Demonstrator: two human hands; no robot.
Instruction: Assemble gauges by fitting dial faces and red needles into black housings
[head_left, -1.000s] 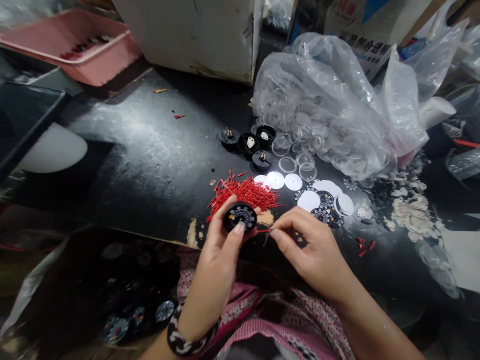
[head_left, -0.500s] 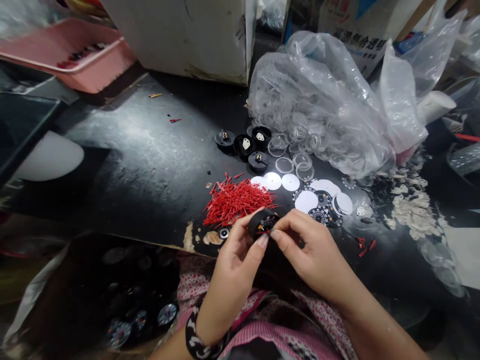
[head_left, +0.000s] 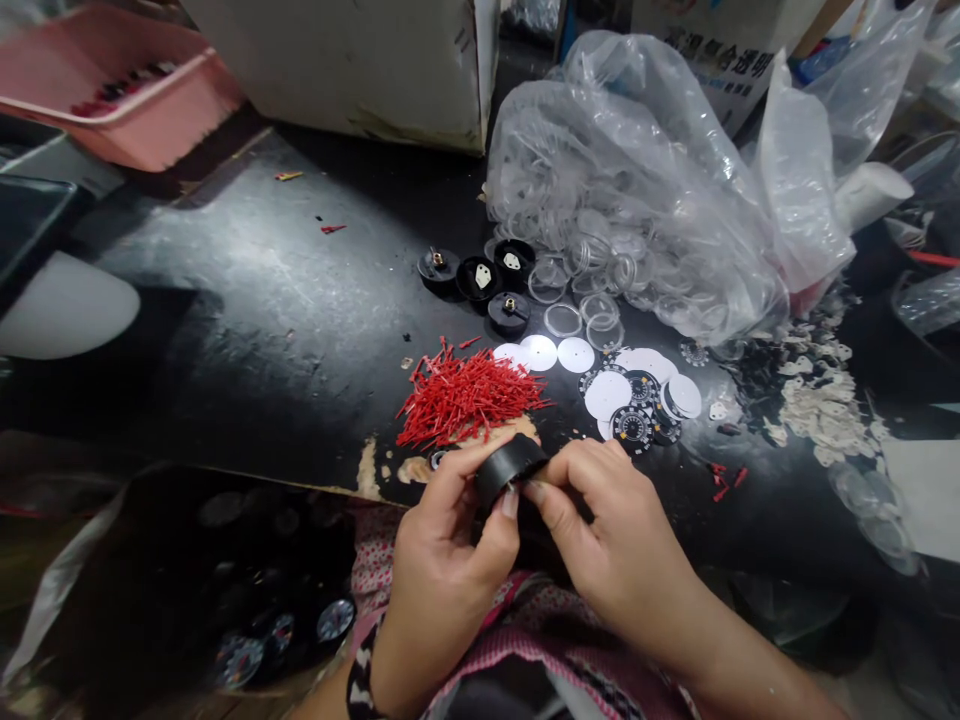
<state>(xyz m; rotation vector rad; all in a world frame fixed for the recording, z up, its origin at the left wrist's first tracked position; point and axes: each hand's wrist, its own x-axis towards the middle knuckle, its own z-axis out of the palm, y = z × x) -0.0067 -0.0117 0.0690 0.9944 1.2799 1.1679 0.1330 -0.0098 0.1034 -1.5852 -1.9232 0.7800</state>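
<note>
A round black gauge housing (head_left: 499,468) is gripped at its rim by the thumb and fingers of my left hand (head_left: 454,540). It is tilted, so its side wall faces up and its dial is turned out of sight. My right hand (head_left: 615,520) is closed in a pinch against the housing's right side; whatever its fingertips hold is hidden. Just beyond my hands lies a heap of red pointers (head_left: 469,395). Black and white dial discs (head_left: 634,425) are spread past my right hand. Several more black housings (head_left: 508,315) stand farther back.
A clear plastic bag (head_left: 622,170) spills transparent rings (head_left: 562,320) onto the black table (head_left: 247,330). Small whitish plates (head_left: 821,410) are piled at right. A pink tray (head_left: 150,120) and a large box (head_left: 352,70) stand behind. Finished-looking gauges (head_left: 335,620) lie below the table edge.
The housing has tipped, so its dial and the red pointer on it no longer show. Both hands have shifted slightly down in view.
</note>
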